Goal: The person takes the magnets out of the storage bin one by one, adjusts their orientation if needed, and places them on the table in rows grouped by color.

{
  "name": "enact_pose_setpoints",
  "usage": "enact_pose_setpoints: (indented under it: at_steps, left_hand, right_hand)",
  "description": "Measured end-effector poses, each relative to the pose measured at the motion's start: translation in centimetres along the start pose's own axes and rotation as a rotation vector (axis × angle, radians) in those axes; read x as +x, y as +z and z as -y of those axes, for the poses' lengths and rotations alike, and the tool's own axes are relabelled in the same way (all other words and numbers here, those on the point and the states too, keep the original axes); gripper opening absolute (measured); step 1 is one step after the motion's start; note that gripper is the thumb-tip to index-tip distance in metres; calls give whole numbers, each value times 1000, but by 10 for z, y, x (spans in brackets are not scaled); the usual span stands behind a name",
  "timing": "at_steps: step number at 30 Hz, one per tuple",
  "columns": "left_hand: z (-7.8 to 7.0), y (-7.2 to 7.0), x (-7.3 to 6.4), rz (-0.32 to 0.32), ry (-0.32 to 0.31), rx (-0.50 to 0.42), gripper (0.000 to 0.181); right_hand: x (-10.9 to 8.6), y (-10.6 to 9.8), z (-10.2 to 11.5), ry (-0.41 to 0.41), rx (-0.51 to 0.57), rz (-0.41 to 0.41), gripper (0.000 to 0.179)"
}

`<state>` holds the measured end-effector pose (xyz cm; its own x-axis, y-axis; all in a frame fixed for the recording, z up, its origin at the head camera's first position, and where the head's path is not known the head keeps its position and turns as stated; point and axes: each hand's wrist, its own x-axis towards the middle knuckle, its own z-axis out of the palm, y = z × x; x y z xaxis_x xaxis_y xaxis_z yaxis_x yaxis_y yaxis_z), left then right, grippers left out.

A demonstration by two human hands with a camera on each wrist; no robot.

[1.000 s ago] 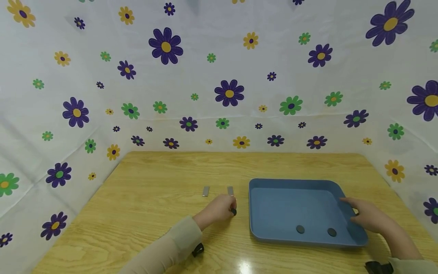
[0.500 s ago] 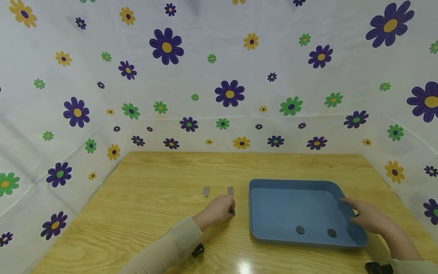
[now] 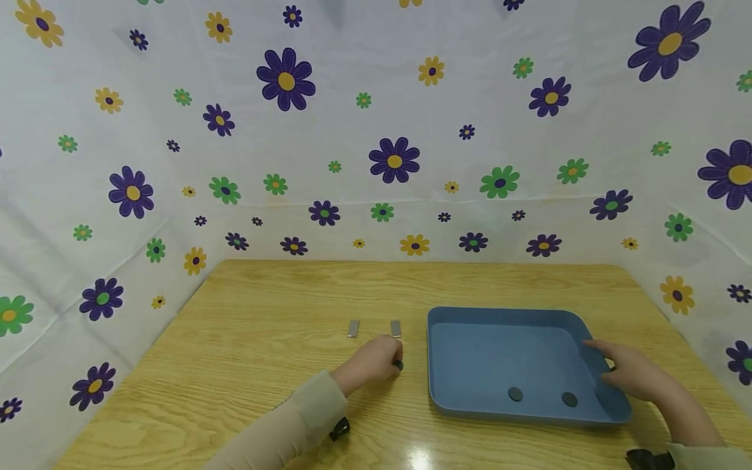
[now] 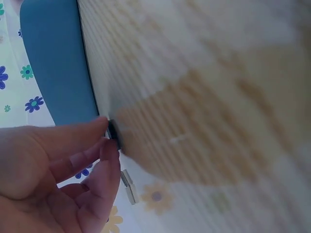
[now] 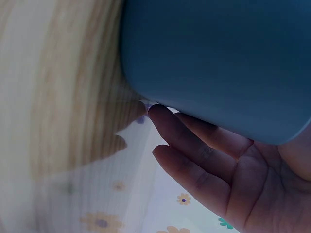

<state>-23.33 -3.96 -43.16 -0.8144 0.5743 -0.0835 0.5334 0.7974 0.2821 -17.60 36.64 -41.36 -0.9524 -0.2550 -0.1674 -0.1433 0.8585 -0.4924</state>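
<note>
My left hand (image 3: 376,358) pinches a small dark round disc (image 4: 113,134) between thumb and fingers, low over the table to the left of the blue tray (image 3: 505,349). In the left wrist view the disc stands on edge, close to the wood. My right hand (image 3: 637,373) holds the tray by its right side wall, with fingertips over the rim. Seen from the right wrist, several of its fingers (image 5: 192,170) extend along the tray's outer side. Two dark discs, a left one (image 3: 515,394) and a right one (image 3: 569,399), lie flat inside the tray near its front wall.
Two small grey rectangular pieces, one left (image 3: 353,328) and one right (image 3: 396,328), lie on the wooden table (image 3: 264,313) just beyond my left hand. A white cloth (image 3: 352,130) with printed flowers rises behind the table and along both sides.
The disc in my left fingers has turned a little, and the hand has shifted only slightly. My right hand, the tray and the two discs in it have kept their places.
</note>
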Motion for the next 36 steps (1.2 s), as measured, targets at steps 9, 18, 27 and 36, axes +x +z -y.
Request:
enact_pose_setpoints:
  at_steps: [9, 18, 27, 36]
  left_hand:
    - [-4, -9, -1, -31, -17, -139, 15]
    - [-17, -18, 4, -60, 52, -350, 18]
    - [-38, -12, 18, -107, 146, -436, 16]
    - [-68, 0, 31, -102, 173, -533, 19]
  right_hand:
    - [2, 1, -3, -6, 9, -6, 55]
    - [2, 0, 0, 0, -8, -16, 55]
    - [3, 0, -1, 4, -22, -14, 55]
    - [2, 1, -3, -4, -11, -7, 55]
